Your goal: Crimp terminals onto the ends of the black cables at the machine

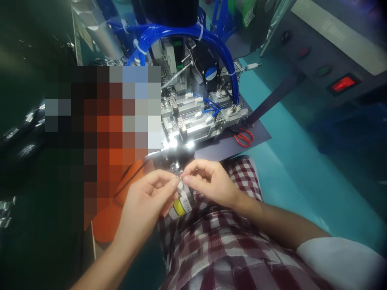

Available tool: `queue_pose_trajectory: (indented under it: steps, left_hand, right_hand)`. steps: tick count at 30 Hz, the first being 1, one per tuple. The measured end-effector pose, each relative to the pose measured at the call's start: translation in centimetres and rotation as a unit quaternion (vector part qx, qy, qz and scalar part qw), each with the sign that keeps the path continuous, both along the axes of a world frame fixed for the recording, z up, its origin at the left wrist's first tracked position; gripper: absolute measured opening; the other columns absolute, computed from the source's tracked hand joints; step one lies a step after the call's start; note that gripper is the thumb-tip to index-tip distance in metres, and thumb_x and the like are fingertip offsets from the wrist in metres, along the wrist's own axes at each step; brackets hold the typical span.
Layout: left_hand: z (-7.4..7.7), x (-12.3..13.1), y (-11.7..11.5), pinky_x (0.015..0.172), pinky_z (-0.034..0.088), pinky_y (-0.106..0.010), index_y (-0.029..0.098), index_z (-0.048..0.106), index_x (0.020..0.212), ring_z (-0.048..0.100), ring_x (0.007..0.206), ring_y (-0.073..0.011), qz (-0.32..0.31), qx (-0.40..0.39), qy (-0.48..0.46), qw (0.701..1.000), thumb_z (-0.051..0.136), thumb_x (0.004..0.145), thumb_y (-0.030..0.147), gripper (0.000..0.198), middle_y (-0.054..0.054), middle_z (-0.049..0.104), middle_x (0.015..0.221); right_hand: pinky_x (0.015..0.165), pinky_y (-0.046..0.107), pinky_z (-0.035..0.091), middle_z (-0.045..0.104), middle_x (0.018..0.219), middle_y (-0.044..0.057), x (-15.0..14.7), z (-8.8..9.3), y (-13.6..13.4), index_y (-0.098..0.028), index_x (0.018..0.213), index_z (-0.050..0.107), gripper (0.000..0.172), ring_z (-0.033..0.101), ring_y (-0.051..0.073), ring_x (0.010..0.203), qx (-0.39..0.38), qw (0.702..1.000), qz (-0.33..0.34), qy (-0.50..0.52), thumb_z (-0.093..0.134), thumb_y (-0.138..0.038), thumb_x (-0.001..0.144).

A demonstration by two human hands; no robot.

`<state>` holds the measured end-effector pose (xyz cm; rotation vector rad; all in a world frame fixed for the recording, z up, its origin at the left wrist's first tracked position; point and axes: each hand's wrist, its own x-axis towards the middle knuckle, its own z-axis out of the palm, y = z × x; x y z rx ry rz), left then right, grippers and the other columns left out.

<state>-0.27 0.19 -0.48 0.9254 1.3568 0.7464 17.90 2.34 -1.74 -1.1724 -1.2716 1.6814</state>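
Loads of teal floor (278, 161) on my right side, and right in front of me sits a silver machine (193, 121) full of metal cylinders and fittings. Next biggest is the checked apron (211, 245) on me, burgundy and white, spread across my lap below the machine. Then a dark control box (320, 54) up at the top right, and an orange thing (110, 217) off to my left, partly hidden behind a pixelated patch, so I can't really tell what it is. A fat bundle of blue tubes (178, 31) arches over the back of the machine, tied up with white zip ties.

Now the hands: left (149, 195) and right (216, 183) are up close to each other just at the machine's near edge, over the apron. A white sleeve (341, 257) shows on my right arm. Red-handled scissors (243, 138) lie on the dark base, beyond my right hand. Right under my fingers there's a yellow and white label (179, 206) with some characters on it. The box has a glowing red switch (344, 84), too.

Smallest of all is the tiny piece (180, 177) pinched between my fingertips, both hands on it, pinkish and pale, too small to make out properly.
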Motion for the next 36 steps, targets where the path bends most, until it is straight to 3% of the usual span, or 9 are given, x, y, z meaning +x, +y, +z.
queue_pose_trajectory:
  steps: [5, 13, 18, 21, 23, 27, 29, 33, 36]
  left_hand:
    - [0.6, 0.1, 0.2, 0.041, 0.028, -0.017, 0.017, 0.064, 0.081, 0.04, 0.043, -0.0044, 0.019, -0.02, -0.021, 0.999, 0.076, 0.08, 0.049, 0.034, 0.004, 0.058, 0.059]
    - [2.2, 0.1, 1.2, 0.04, 0.026, -0.016, 0.021, 0.054, 0.087, 0.034, 0.038, -0.0034, -0.005, -0.061, -0.144, 0.988, 0.082, 0.073, 0.04, 0.037, 0.007, 0.057, 0.053]
    - [1.9, -0.8, 1.3, 0.041, 0.028, -0.018, 0.018, 0.064, 0.089, 0.04, 0.04, -0.0053, -0.077, -0.089, -0.07, 0.991, 0.078, 0.077, 0.046, 0.034, 0.006, 0.055, 0.052]
    - [1.8, -0.7, 0.7, 0.04, 0.032, -0.02, 0.018, 0.067, 0.084, 0.046, 0.04, -0.0086, -0.068, -0.035, 0.006, 0.997, 0.074, 0.079, 0.046, 0.029, 0.004, 0.058, 0.053]
    - [1.7, -0.2, 0.0, 0.041, 0.035, -0.022, 0.019, 0.069, 0.081, 0.051, 0.042, -0.0109, -0.047, 0.056, 0.095, 0.993, 0.07, 0.082, 0.043, 0.024, 0.003, 0.061, 0.056]
    - [1.1, 0.7, -1.1, 0.061, 0.049, -0.024, 0.023, 0.074, 0.089, 0.067, 0.065, -0.0158, -0.042, 0.28, 0.306, 0.909, 0.061, 0.09, 0.031, 0.015, -0.001, 0.076, 0.078]
    - [0.7, 0.7, -1.3, 0.068, 0.05, -0.025, 0.024, 0.074, 0.095, 0.071, 0.074, -0.0175, -0.057, 0.331, 0.354, 0.873, 0.058, 0.092, 0.03, 0.018, -0.002, 0.079, 0.088]
    - [0.5, 0.4, -1.1, 0.067, 0.049, -0.024, 0.023, 0.073, 0.095, 0.07, 0.071, -0.0163, -0.06, 0.323, 0.338, 0.882, 0.058, 0.094, 0.031, 0.018, 0.0, 0.079, 0.086]
    - [0.8, 0.4, -1.0, 0.063, 0.047, -0.023, 0.023, 0.072, 0.091, 0.068, 0.066, -0.0148, -0.061, 0.311, 0.308, 0.897, 0.059, 0.093, 0.032, 0.016, 0.002, 0.077, 0.081]
  right_hand:
    - [0.044, 0.022, 0.028, 0.049, 0.054, -0.006, -0.5, 0.1, 0.0, -0.017, 0.078, 0.063, 0.021, 0.037, 0.007, 0.046, -0.015, 1.0, -0.003, -0.014, 0.076, -0.034, 0.08]
    - [0.039, 0.021, 0.023, 0.042, 0.054, -0.01, -0.4, 0.1, 0.9, -0.019, 0.087, 0.057, 0.013, 0.032, 0.006, 0.042, -0.007, 0.994, 0.071, 0.077, 0.062, -0.03, 0.092]
    - [0.046, 0.023, 0.032, 0.052, 0.064, -0.005, 0.2, 0.4, 0.7, -0.018, 0.084, 0.059, 0.013, 0.04, 0.008, 0.049, 0.093, 0.994, 0.042, -0.049, 0.063, -0.028, 0.092]
    - [0.055, 0.024, 0.039, 0.061, 0.075, 0.0, 0.1, 0.6, -0.1, -0.018, 0.081, 0.061, 0.013, 0.048, 0.01, 0.057, 0.246, 0.957, -0.016, -0.149, 0.06, -0.021, 0.093]
    - [0.06, 0.026, 0.041, 0.064, 0.076, 0.001, -0.2, 0.6, -0.7, -0.018, 0.079, 0.06, 0.015, 0.052, 0.011, 0.061, 0.337, 0.92, -0.039, -0.197, 0.057, -0.02, 0.095]
    - [0.063, 0.029, 0.042, 0.066, 0.074, 0.003, -1.3, 0.6, -1.7, -0.018, 0.079, 0.059, 0.018, 0.056, 0.014, 0.062, 0.396, 0.877, -0.063, -0.266, 0.054, -0.019, 0.096]
    - [0.064, 0.03, 0.043, 0.068, 0.076, 0.004, -1.5, 0.7, -1.9, -0.018, 0.08, 0.06, 0.019, 0.058, 0.015, 0.064, 0.4, 0.867, -0.064, -0.288, 0.053, -0.02, 0.097]
    - [0.066, 0.028, 0.047, 0.071, 0.08, 0.004, -0.6, 1.0, -1.5, -0.018, 0.085, 0.065, 0.016, 0.062, 0.015, 0.07, 0.386, 0.899, -0.015, -0.208, 0.055, -0.019, 0.097]
    - [0.06, 0.025, 0.048, 0.07, 0.081, 0.002, 0.3, 0.9, -0.8, -0.019, 0.086, 0.068, 0.01, 0.061, 0.013, 0.067, 0.313, 0.934, -0.066, -0.157, 0.061, -0.017, 0.093]
